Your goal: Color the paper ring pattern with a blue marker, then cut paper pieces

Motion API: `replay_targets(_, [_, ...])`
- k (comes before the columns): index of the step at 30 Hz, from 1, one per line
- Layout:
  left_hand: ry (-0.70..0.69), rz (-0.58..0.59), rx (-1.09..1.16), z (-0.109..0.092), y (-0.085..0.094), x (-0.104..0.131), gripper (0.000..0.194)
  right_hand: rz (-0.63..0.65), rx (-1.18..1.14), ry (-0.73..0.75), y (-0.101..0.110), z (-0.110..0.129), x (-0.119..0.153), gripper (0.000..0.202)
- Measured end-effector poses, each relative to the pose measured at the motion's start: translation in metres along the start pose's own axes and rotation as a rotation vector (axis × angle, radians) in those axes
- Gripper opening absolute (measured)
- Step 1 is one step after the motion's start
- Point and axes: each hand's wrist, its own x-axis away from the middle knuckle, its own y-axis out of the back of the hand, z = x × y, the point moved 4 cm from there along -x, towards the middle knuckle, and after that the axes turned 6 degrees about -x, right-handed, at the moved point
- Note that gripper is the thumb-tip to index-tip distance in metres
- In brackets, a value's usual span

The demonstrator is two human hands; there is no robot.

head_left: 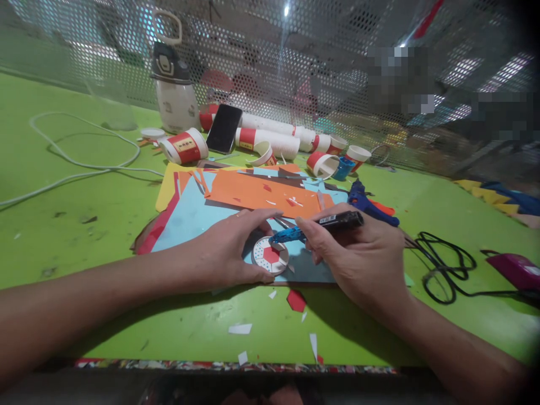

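A small white round disc (260,264) lies on the stacked paper, with a red hexagon in its middle, dark lines running outward and blue dots on its left part. My left hand (230,247) grips its edge, thumb at the near side and fingers at the far side. In my right hand (363,253) is a marker pen (337,223), black at the back and mottled blue toward the front. Its tip meets or hovers just over the disc's upper edge; I cannot tell which. Beneath are light blue paper (181,225) and orange paper (253,191).
Behind the paper are paper cups (185,146), a phone (225,129) and a water bottle (175,101). A blue glue gun (369,205) lies at the right, near a black cable (439,278). Scraps and a red hexagon (296,301) lie near the front edge.
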Motion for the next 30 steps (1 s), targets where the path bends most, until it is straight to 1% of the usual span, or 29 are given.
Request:
replay_targets(13, [-0.018,-0.006,-0.017,0.0009,-0.0009,0.0001,0.078,-0.006,-0.001,-0.023,0.0000,-0.0002,0.0007,0.027])
replay_targets(17, [-0.035,-0.012,-0.026,0.0009,-0.0008,-0.0002,0.079,-0.011,0.059,-0.021,0.0000,0.0041,0.0019,0.032])
replay_targets(24, [-0.040,-0.025,-0.021,0.0026,-0.0021,-0.0005,0.076,-0.046,0.122,0.020,-0.0033,0.0072,0.0054,0.029])
replay_targets(27, [-0.045,-0.024,-0.001,0.0023,-0.0023,-0.0005,0.072,-0.041,0.111,0.022,-0.0033,0.0069,0.0057,0.031])
replay_targets(30, [-0.019,-0.011,0.001,0.0014,-0.0012,0.0000,0.077,-0.044,0.048,-0.028,0.0012,0.0075,0.0047,0.033])
